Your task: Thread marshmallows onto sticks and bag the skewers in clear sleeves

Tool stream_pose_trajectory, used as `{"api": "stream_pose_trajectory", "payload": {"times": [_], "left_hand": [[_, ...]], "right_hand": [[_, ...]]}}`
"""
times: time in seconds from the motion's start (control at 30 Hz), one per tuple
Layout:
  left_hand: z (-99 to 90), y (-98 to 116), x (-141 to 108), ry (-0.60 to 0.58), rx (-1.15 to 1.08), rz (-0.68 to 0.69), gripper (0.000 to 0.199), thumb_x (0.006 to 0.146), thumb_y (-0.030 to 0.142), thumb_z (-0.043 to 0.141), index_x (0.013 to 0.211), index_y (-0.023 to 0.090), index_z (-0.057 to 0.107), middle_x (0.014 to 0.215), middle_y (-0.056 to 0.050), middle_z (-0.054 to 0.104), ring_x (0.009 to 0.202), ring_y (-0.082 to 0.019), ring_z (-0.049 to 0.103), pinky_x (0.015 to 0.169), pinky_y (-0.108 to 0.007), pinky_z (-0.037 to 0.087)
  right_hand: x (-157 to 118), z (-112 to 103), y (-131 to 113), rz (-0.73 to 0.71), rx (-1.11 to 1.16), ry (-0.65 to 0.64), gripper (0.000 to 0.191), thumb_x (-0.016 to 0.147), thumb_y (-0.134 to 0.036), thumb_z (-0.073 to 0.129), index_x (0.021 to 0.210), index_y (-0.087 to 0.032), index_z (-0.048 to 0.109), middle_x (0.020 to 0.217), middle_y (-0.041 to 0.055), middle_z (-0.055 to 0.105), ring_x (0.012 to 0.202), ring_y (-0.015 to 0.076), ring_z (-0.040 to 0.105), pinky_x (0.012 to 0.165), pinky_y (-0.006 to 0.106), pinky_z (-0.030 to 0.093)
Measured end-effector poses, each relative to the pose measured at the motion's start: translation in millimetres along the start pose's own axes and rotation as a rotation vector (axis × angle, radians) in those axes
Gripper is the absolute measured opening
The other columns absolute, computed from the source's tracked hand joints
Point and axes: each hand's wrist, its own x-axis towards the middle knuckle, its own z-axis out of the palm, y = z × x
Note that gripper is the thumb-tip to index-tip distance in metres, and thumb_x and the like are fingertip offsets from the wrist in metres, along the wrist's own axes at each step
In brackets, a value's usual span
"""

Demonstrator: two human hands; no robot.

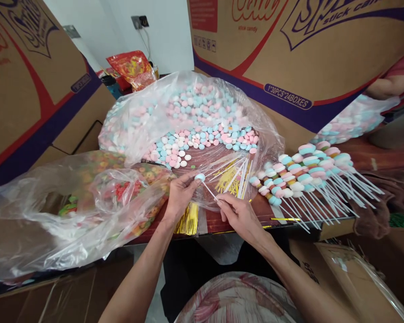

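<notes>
Between the thumb and fingers of my left hand (182,192) is a pale blue and white round candy (199,177). My right hand (238,217) pinches a thin white stick (210,190), whose far end meets that candy. Just beyond my hands, loose white sticks (243,177) and yellow twist ties (226,180) lie on clear plastic. Farther back, a large clear bag (138,112) spills pink, blue and white candies (202,137). A bundle of gold ties (187,220) sits at the table edge beneath my left wrist.
Finished candy skewers (306,172) are piled at the right. An open plastic bag of gummy candies (87,211) covers the left side. Large cardboard boxes (235,49) stand behind, with a red candy packet (133,67) between them. Another person's arm (390,85) shows at far right.
</notes>
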Motion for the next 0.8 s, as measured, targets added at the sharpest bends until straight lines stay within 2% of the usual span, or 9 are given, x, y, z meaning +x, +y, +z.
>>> {"api": "stream_pose_trajectory", "payload": {"times": [0.1, 0.17, 0.27, 0.37, 0.43, 0.53, 0.63, 0.7, 0.8], "left_hand": [[-4.4, -3, -8, -0.035, 0.073, 0.044, 0.027, 0.069, 0.032, 0.08, 0.091, 0.018, 0.078, 0.093, -0.005, 0.076, 0.084, -0.018, 0.067, 0.08, -0.031, 0.053], [-7.8, -6, -14, -0.033, 0.155, 0.111, 0.022, 0.074, 0.03, 0.077, 0.092, 0.019, 0.078, 0.094, -0.005, 0.075, 0.086, -0.018, 0.066, 0.08, -0.031, 0.053], [-11.7, -11, -23, 0.012, 0.271, 0.195, 0.018, 0.08, 0.026, 0.07, 0.096, 0.021, 0.077, 0.094, -0.004, 0.072, 0.087, -0.017, 0.064, 0.081, -0.03, 0.05], [-12.8, -14, -34, 0.063, 0.344, 0.206, 0.018, 0.084, 0.025, 0.067, 0.099, 0.022, 0.076, 0.093, -0.004, 0.071, 0.088, -0.017, 0.064, 0.084, -0.03, 0.049], [-10.5, -16, -45, 0.091, 0.371, 0.198, 0.021, 0.085, 0.027, 0.066, 0.103, 0.022, 0.075, 0.096, -0.004, 0.071, 0.088, -0.017, 0.064, 0.084, -0.03, 0.05], [-1.3, -15, -66, 0.129, 0.422, 0.177, 0.025, 0.089, 0.03, 0.062, 0.11, 0.022, 0.074, 0.104, -0.006, 0.071, 0.093, -0.018, 0.066, 0.086, -0.031, 0.051], [9.5, -13, -82, 0.085, 0.455, 0.2, 0.025, 0.093, 0.028, 0.056, 0.111, 0.023, 0.074, 0.106, -0.006, 0.072, 0.099, -0.018, 0.066, 0.09, -0.031, 0.051], [11.9, -9, -83, 0.013, 0.443, 0.234, 0.026, 0.094, 0.025, 0.054, 0.111, 0.023, 0.073, 0.107, -0.006, 0.073, 0.099, -0.017, 0.067, 0.089, -0.03, 0.052], [4.8, -2, -64, -0.007, 0.509, 0.301, 0.028, 0.092, 0.019, 0.053, 0.111, 0.021, 0.073, 0.102, -0.005, 0.074, 0.089, -0.016, 0.067, 0.082, -0.028, 0.053]], "right_hand": [[-1, 5, 0, 0.047, 0.156, -0.073, 0.021, 0.096, -0.026, 0.046, 0.088, -0.019, 0.064, 0.052, -0.0067, 0.05, 0.049, 0.009, 0.042, 0.053, 0.022, 0.033], [-3, 12, 0, 0.088, 0.266, -0.071, 0.022, 0.095, -0.028, 0.047, 0.089, -0.018, 0.066, 0.051, -0.007, 0.048, 0.047, 0.0086, 0.04, 0.05, 0.021, 0.032], [-7, 23, -3, 0.118, 0.378, 0.0, 0.024, 0.095, -0.031, 0.049, 0.086, -0.017, 0.066, 0.051, -0.0068, 0.046, 0.047, 0.0083, 0.039, 0.049, 0.021, 0.031], [-8, 30, -7, 0.121, 0.412, 0.084, 0.024, 0.094, -0.031, 0.049, 0.087, -0.017, 0.067, 0.053, -0.0064, 0.046, 0.047, 0.0084, 0.04, 0.049, 0.021, 0.032], [-8, 32, -9, 0.115, 0.399, 0.119, 0.023, 0.094, -0.03, 0.049, 0.088, -0.017, 0.067, 0.054, -0.0062, 0.045, 0.048, 0.0086, 0.041, 0.05, 0.022, 0.033], [-8, 35, -11, 0.089, 0.338, 0.103, 0.025, 0.095, -0.029, 0.048, 0.08, -0.017, 0.064, 0.054, -0.0059, 0.045, 0.049, 0.0091, 0.041, 0.052, 0.022, 0.035], [-7, 37, -10, 0.066, 0.251, 0.117, 0.028, 0.096, -0.03, 0.046, 0.073, -0.018, 0.058, 0.054, -0.0051, 0.046, 0.052, 0.0102, 0.043, 0.055, 0.023, 0.036], [-7, 34, -7, 0.055, 0.188, 0.153, 0.029, 0.096, -0.03, 0.046, 0.071, -0.019, 0.056, 0.055, -0.0046, 0.046, 0.053, 0.0109, 0.044, 0.056, 0.024, 0.036], [-6, 26, 2, 0.029, 0.074, 0.195, 0.026, 0.097, -0.03, 0.046, 0.078, -0.019, 0.059, 0.055, -0.005, 0.045, 0.053, 0.0111, 0.043, 0.056, 0.024, 0.036]]}}
